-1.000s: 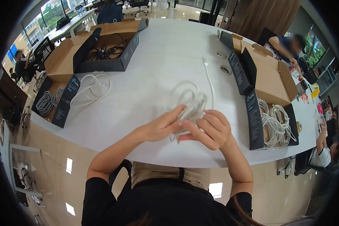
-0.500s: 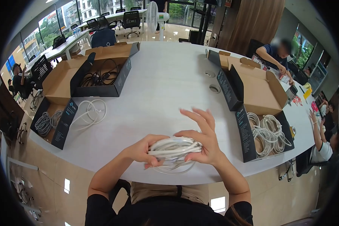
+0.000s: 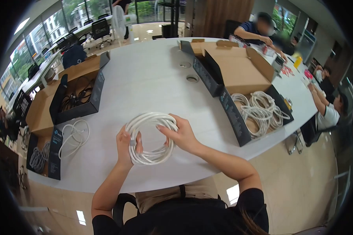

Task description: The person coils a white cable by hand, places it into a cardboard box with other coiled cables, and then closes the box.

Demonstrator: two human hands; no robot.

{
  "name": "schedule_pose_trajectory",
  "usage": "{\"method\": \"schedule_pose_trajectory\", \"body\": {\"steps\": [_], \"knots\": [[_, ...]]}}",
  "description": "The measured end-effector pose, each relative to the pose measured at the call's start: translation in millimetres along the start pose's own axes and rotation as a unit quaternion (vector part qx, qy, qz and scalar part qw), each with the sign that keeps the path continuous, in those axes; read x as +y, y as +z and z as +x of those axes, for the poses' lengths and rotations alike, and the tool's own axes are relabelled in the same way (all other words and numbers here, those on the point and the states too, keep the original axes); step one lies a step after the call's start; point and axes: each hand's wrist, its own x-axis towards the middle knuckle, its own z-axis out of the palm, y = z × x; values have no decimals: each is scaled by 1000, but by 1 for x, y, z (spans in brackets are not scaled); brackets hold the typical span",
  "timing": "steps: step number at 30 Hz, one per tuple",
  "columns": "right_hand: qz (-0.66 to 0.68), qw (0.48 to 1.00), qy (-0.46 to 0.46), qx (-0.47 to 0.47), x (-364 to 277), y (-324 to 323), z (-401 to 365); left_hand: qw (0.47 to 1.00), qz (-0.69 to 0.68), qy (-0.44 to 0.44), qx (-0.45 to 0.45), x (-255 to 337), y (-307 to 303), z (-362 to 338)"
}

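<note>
A coiled white network cable [image 3: 155,158] is held up in front of me above the table, its round opening facing me. My left hand [image 3: 125,145] grips the left side of the coil, close to a clear plug [image 3: 132,141]. Around the upper right side of the coil my right hand [image 3: 183,135] is closed, thumb on the near face and some fingertips showing through the middle. A loose white cable [image 3: 75,138] lies on the table to the left, beside an open box.
On the right, an open black box [image 3: 233,117] holds several coiled white cables [image 3: 259,111]. At left stand a box of black cables [image 3: 76,100] and a box of grey coils [image 3: 38,158]. The white table [image 3: 145,82] has round cable holes. Other people sit at the right.
The coil has tilted from nearly flat to facing me and moved up and left. My right hand's raised fingers have closed round it. The camera view has turned right.
</note>
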Motion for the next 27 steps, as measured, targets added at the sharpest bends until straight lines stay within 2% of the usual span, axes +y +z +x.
{"method": "schedule_pose_trajectory", "body": {"steps": [3,5,6,9,12,15,18,19,22,25,26,27], "knots": [[-20,996,-33,78,0,-4,5,991,6,86,107,-11,16,9],[-34,986,-86,136,-6,-9,8,989,93,99,58,-7,30,8],[-61,984,-95,134,-10,-14,8,984,135,107,34,-5,36,7],[-64,975,-141,159,-26,-17,8,975,205,66,48,-1,48,19],[-59,970,-150,181,-46,-26,-2,995,97,-35,-1,5,53,37],[-34,963,-173,204,-67,-40,-20,998,47,-15,-47,3,77,50],[55,954,-178,234,-82,-58,-42,986,-107,-32,-127,5,108,68],[90,949,-178,244,-88,-64,-50,981,-116,-58,-142,5,121,74],[69,940,-175,285,-97,-86,-77,961,-152,-135,-186,-3,160,86],[36,926,-166,337,-100,-113,-102,938,-175,-165,-250,-23,201,92],[19,921,-166,352,-98,-125,-109,914,-220,-186,-286,-36,209,98],[3,915,-165,368,-99,-136,-117,921,-192,-183,-285,-45,223,100]]}}
